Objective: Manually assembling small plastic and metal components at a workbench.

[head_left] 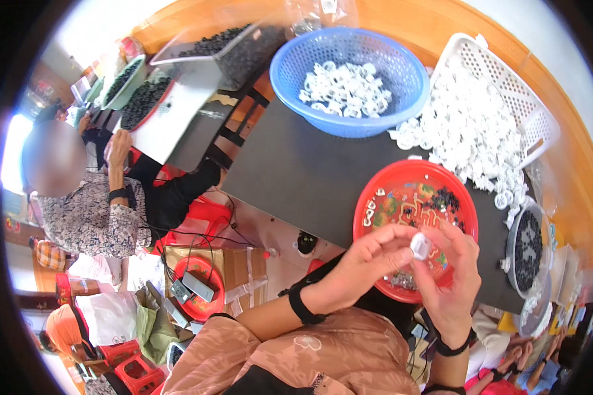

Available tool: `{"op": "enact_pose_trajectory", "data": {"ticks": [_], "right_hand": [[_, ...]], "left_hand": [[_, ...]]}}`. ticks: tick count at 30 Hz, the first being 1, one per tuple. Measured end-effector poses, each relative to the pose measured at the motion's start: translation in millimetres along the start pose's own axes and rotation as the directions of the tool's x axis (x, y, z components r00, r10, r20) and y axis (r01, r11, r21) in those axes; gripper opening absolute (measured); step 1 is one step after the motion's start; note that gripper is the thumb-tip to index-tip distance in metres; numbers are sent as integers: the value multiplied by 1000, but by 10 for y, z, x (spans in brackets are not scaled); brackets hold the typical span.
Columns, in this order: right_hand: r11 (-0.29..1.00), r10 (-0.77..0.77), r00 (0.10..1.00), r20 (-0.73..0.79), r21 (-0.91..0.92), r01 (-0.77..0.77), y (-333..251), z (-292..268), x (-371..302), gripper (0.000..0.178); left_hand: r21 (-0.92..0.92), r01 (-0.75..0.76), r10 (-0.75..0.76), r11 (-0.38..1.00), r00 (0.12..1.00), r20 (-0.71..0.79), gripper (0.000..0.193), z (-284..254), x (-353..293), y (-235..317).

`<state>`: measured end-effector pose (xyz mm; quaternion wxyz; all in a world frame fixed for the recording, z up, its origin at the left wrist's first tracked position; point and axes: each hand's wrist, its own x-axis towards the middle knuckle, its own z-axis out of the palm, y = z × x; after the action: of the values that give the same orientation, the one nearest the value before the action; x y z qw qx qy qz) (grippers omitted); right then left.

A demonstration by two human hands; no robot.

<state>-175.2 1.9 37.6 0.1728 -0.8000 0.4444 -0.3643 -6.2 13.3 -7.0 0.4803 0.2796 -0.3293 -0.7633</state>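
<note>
Above a red tray point(369, 176) with a printed pattern, my two hands meet around a small white plastic part point(420, 246). My left hand point(382, 253) pinches it from the left between thumb and fingers. On the other side my right hand point(451, 273) has its thumb and fingertips closed on the same part. Small black pieces point(447, 199) and a few pale bits lie in the tray, partly hidden behind my hands. A dark band circles each of my wrists.
A blue basket point(284, 72) of white parts stands at the table's back. A big heap of white parts point(478, 138) spills from a white basket point(540, 115). At right, a round clear container point(515, 247) holds black pieces. A co-worker point(92, 210) sits at the left.
</note>
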Motion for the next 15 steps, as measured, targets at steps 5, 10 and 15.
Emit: {"op": "enact_pose_trajectory", "data": {"ticks": [5, 10, 15], "right_hand": [[1000, -23, 999, 28, 19, 23, -127, 186, 216, 60], [987, 145, 989, 18, 69, -146, -23, 144, 186, 55], [953, 283, 952, -118, -80, -293, 221, -61, -62, 34]], "left_hand": [[-277, 26, -56, 960, 993, -101, 29, -235, -43, 104], [-353, 37, -67, 935, 995, -73, 37, -393, 16, 170], [-313, 63, -76, 948, 997, -31, 41, -414, 102, 191]]}}
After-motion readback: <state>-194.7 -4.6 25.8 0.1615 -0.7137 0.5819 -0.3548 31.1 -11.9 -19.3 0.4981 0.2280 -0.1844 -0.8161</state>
